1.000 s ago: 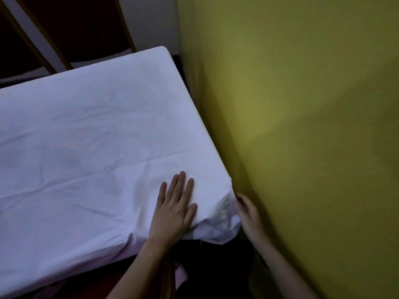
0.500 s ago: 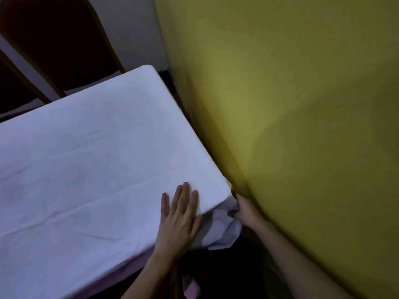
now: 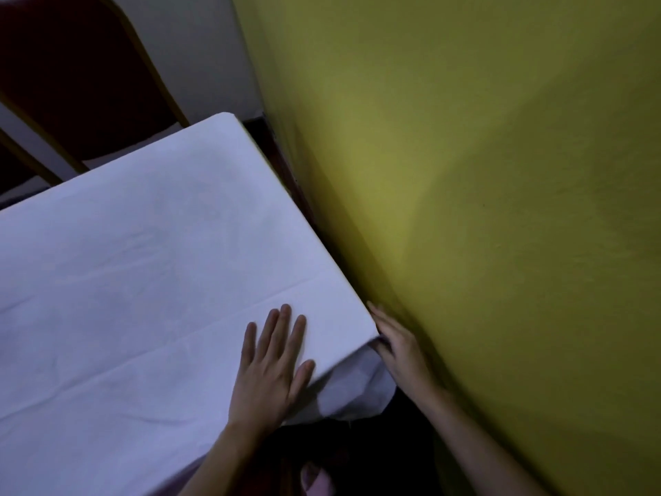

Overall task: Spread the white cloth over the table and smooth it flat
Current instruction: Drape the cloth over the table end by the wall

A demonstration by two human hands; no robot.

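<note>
A yellow wall (image 3: 483,209) fills the right, the cloth (image 3: 143,281) hides the whole table, the left hand (image 3: 272,366) lies spread flat near its corner, and the right hand (image 3: 400,343), fingers straight, presses the cloth's edge, thumb hidden.

The white cloth (image 3: 136,281) covers the tabletop almost flat, w/ some soft creases running left to right. At the near right corner it hangs down in a loose, crumpled fold.

My right hand (image 3: 397,343) has slid up along the counter's wall-side edge, its fingers (image 3: 375,313) now flattened against the white cloth (image 3: 143,281).
</note>
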